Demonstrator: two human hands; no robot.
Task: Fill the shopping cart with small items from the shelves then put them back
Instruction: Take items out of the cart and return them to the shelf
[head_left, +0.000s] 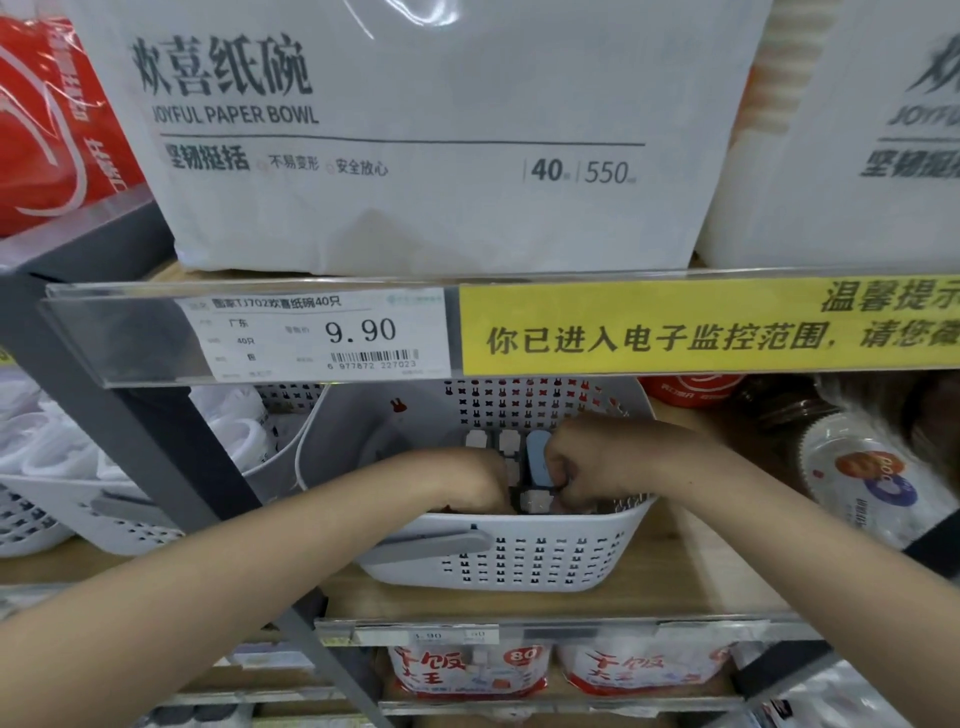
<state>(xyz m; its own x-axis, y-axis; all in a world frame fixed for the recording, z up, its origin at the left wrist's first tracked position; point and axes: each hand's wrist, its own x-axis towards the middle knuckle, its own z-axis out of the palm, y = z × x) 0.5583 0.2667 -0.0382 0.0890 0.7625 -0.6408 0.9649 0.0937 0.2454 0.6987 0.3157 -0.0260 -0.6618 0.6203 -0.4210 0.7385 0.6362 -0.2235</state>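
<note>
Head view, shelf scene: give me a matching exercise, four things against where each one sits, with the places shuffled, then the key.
Things:
1. paper bowl pack
2. price tag
3. white basket
4. yellow notice

Places:
A. on the shelf, both hands reaching into it
B. shelf-edge strip, right part
C. top shelf, above the strip
D. shelf-edge strip, left part

Pairs: 1-C, 2-D, 3-A, 4-B
</note>
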